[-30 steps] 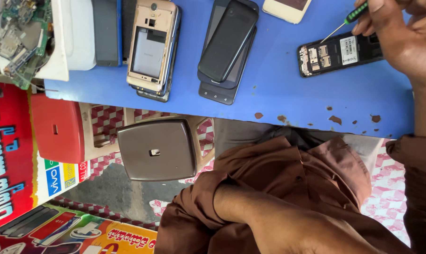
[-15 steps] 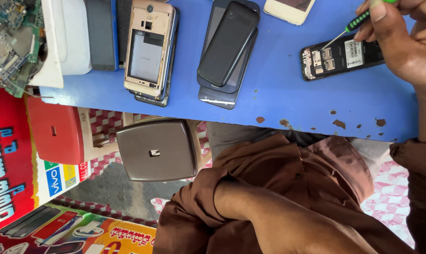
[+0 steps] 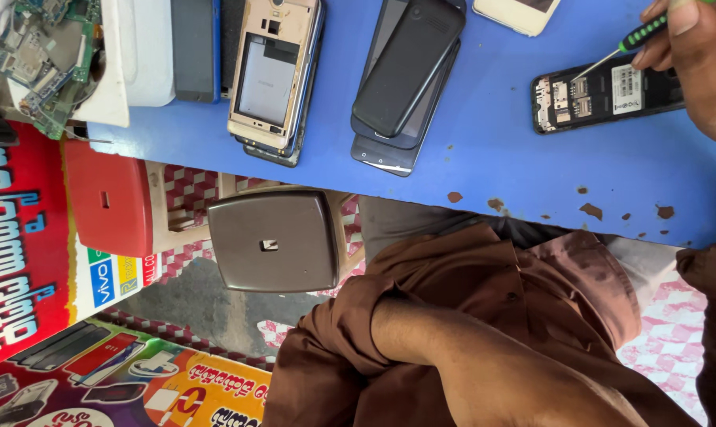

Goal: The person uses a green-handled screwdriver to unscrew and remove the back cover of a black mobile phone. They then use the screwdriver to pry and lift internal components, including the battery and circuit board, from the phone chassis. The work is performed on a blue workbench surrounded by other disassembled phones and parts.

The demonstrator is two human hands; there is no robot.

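Observation:
My right hand (image 3: 702, 71) is at the top right, shut on a green-handled screwdriver (image 3: 643, 33). The screwdriver's metal tip touches the inside of a black phone (image 3: 603, 91) that lies on the blue table (image 3: 492, 158) with its back cover off. The hand covers the phone's right end. My left forearm (image 3: 484, 364), in a rolled brown sleeve, crosses the bottom of the view. Its hand is out of the frame.
Left of the open phone lie a stack of dark phones (image 3: 405, 79), a gold phone frame (image 3: 275, 75), a white box (image 3: 140, 51) and loose circuit boards (image 3: 45, 55). A white phone (image 3: 516, 12) sits at the top edge. Below the table stand a brown stool (image 3: 275, 241) and a red stool (image 3: 109, 198).
The screwdriver tip stays on the open phone while my right hand shifts slightly. The view has drifted a little; nothing else on the table has moved.

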